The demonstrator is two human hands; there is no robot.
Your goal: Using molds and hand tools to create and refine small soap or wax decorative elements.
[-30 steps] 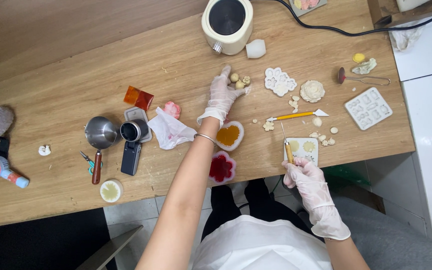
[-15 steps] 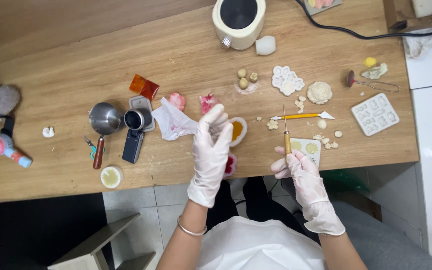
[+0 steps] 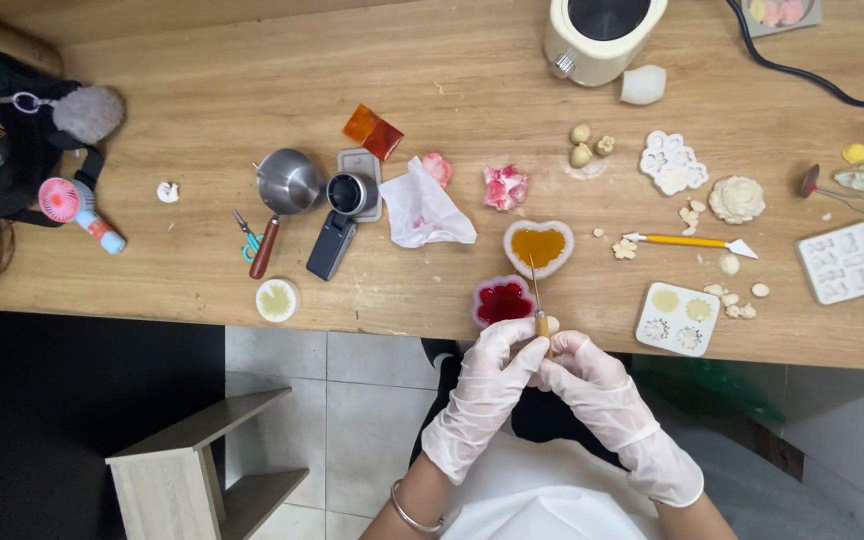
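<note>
1. As the moment was recorded, both gloved hands were found together just off the near edge of the wooden table (image 3: 152, 270), over the lap.
2. The left hand (image 3: 482, 385) and the right hand (image 3: 592, 385) were seen touching each other, both closed narrowly around the handle of a thin pointed tool (image 3: 537, 300).
3. The tool was held roughly upright in the view, its metal tip directed away from the person, over the gap between two heart-shaped moulds.
4. The red heart mould (image 3: 501, 300) was noted at the near table edge, just left of the tool's shaft; the amber heart mould (image 3: 538, 247) lay just beyond it, farther in.
5. A crumpled white tissue (image 3: 422, 212) was observed to the left of the amber mould, with a pink-and-white piece (image 3: 506, 187) beyond the moulds.
6. To the right, a small white square mould (image 3: 678, 318) with round cavities was recorded near the table edge, and a yellow-handled tool (image 3: 690, 241) lay farther in.
7. A small steel pot (image 3: 288, 183) with a wooden handle was noted well to the left.
</note>
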